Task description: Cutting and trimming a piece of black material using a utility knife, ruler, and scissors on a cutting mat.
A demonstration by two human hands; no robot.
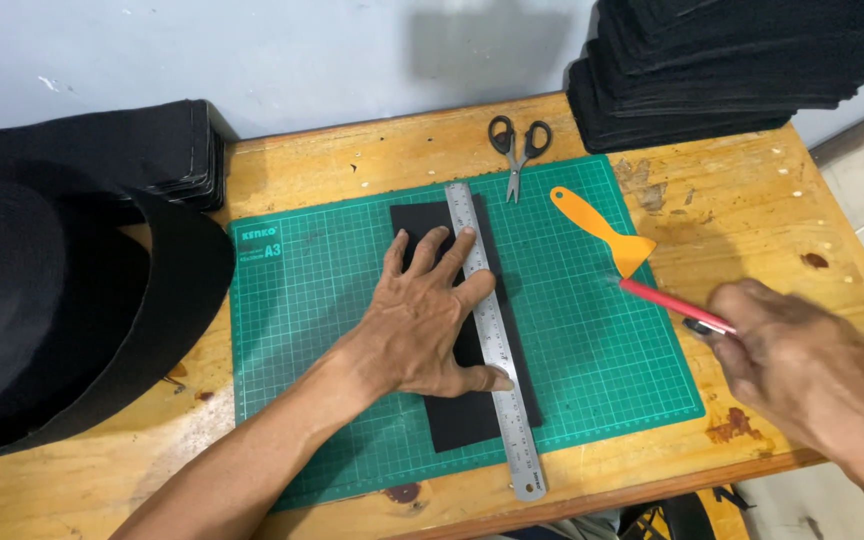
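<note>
Black foam strip (452, 410) lies on the green cutting mat (592, 350), long axis running near-to-far w/ a slight lean, near end toward the person, far end up by the mat's top edge. Steel ruler (497, 350) sits on top of it along the same axis, toward the strip's right side, its near end overhanging the mat edge onto the wooden table (752, 190). Left hand (422, 320) is flat on strip + ruler, fingers spread wide, thumb & fingertips touching the ruler, pressing down, gripping nothing. Right hand (802, 360) is off to the right of the strip, over the mat's right edge, well apart from the ruler, closed round a red-handled cutter (667, 300) whose tip points left toward the ruler; blurred, so blade detail can't be told. So left hand is on the strip, right is the farther one. Orange plastic scraper (602, 230) lies on the mat just beyond the cutter; scissors (517, 150) at the mat's far edge. Stack of black sheets (712, 70) far right; black material pile (62, 290) on the left.
</note>
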